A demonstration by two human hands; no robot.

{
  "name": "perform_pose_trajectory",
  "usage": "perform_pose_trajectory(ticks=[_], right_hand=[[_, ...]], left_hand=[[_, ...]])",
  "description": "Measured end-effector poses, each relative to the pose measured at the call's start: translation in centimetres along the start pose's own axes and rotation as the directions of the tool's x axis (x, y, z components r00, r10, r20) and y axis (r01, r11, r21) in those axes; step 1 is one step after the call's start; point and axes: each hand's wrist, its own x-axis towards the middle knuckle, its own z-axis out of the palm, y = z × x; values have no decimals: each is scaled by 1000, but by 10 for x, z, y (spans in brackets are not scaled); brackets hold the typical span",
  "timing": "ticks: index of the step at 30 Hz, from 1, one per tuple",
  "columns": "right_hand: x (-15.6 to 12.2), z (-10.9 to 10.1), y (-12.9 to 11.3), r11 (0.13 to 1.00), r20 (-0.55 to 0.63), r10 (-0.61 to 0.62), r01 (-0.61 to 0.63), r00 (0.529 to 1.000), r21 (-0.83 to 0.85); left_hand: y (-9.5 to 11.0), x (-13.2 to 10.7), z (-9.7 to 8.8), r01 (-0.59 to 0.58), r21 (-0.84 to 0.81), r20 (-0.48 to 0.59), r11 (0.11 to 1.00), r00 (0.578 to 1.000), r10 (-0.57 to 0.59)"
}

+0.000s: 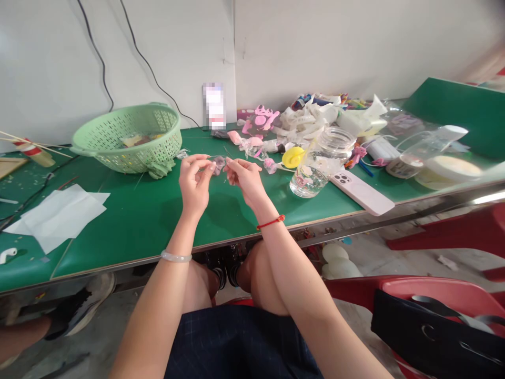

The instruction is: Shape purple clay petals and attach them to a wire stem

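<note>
Above the green tabletop, my left hand (196,181) and my right hand (244,176) meet in front of me. Between their fingertips is a small translucent purplish piece (218,164), too small to name. The left thumb and forefinger pinch its left side. My right fingers are closed at its right side, where a thin dark strand seems to stick out. Just right of my hands lie a small pink-and-clear wrapped piece (270,166) and a yellow round item (293,157).
A green plastic basket (126,126) stands at the left, near white paper sheets (63,213). To the right are a clear cup (308,181), a clear jar (335,145), a pink phone (363,193) and piled white strips (307,123). Another phone (214,105) leans on the wall.
</note>
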Motion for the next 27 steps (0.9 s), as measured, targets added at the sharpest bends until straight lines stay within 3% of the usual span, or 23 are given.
perform_pose_trajectory(ticks=[6,14,27], right_hand=[[1,-3,0,995,28,-64,66,998,-80],[-2,-8,-8,985,71,-63,73,995,-155],[1,-15,-8,953,163,-128,167,978,-254]], left_hand=[[8,1,-6,-86,110,8,990,996,86],[8,5,-16,-247,216,104,945,968,229],[10,6,-25,-277,275,158,921,958,241]])
